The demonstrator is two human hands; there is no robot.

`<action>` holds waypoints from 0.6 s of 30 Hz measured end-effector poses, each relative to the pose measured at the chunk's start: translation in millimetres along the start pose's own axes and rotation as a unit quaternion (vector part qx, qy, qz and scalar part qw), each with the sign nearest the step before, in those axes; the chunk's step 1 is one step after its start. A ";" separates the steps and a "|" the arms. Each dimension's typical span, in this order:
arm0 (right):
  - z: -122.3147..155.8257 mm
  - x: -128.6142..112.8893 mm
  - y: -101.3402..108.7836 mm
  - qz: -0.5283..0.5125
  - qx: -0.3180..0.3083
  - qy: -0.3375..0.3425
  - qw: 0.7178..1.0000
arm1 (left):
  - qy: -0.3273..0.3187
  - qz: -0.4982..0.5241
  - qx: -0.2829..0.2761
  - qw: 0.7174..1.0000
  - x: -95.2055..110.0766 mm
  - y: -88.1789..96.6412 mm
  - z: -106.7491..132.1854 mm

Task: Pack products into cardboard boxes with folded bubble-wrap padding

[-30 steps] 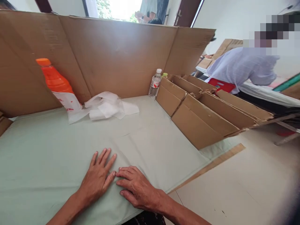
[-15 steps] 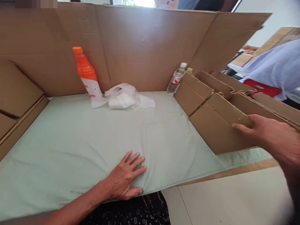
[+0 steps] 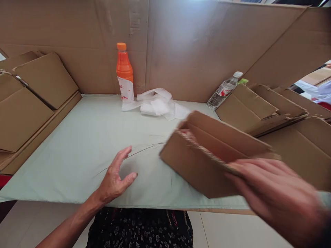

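Note:
My right hand (image 3: 274, 186), blurred by motion, grips the near wall of an open cardboard box (image 3: 191, 162) at its right end. The box is tilted over the right part of the pale green cloth (image 3: 103, 131). Inside it something pinkish shows, too blurred to name. To the left of the box, my left hand (image 3: 113, 179) is raised just above the cloth, thumb and fingers apart, with nothing in it.
An orange bottle (image 3: 125, 72) stands at the back beside crumpled white sheets (image 3: 157, 103). A clear bottle (image 3: 224, 90) leans near more cardboard boxes (image 3: 297, 148) on the right. Further boxes (image 3: 23, 113) line the left edge. A cardboard wall (image 3: 196, 48) rises behind.
My right hand has pulled a cardboard box from the group on the right toward the middle. My left hand has lifted off the cloth and turned. The view has swung right.

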State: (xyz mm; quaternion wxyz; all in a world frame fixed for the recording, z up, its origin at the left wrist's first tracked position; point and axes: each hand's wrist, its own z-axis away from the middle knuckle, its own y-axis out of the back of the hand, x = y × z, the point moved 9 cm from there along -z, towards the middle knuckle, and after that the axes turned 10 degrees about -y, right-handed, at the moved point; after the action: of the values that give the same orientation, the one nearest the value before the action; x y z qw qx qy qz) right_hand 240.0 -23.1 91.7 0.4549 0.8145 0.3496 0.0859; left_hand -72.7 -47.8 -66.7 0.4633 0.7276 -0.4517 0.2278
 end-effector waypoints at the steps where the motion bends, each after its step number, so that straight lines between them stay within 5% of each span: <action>1: -14.1 -29.3 -14.1 -0.002 -0.018 0.048 0.999 | 0.017 0.001 0.030 0.999 -4.2 11.3 1.6; 3: -36.5 -69.5 -30.9 -0.030 -0.017 0.108 0.994 | 0.042 0.010 0.077 0.996 -12.0 29.4 6.7; 5: -46.3 -80.4 -34.8 -0.058 0.017 0.110 0.992 | 0.056 0.016 0.098 0.993 -19.1 42.6 13.0; 9: -23.6 -27.2 -32.0 -0.103 0.114 -0.068 0.986 | 0.093 0.006 0.096 0.991 -36.2 59.6 22.0; 12: 10.1 15.1 -71.1 -0.140 0.027 -0.209 0.967 | 0.106 0.002 0.082 0.991 -46.5 59.8 14.7; 15: 31.7 22.6 -129.2 -0.144 -0.108 -0.251 0.951 | 0.107 0.036 0.063 0.992 -52.3 45.8 -4.4; 18: 26.0 23.5 -173.4 -0.168 -0.159 -0.280 0.932 | 0.124 0.101 0.068 0.985 -59.0 30.8 -24.9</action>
State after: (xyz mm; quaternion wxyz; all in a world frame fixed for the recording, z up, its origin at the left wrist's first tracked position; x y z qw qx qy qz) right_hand 184.1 33.7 -66.3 0.6658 0.6518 0.3213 -0.1693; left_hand -126.1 -4.6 -84.8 0.4395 0.6745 -0.4452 0.3921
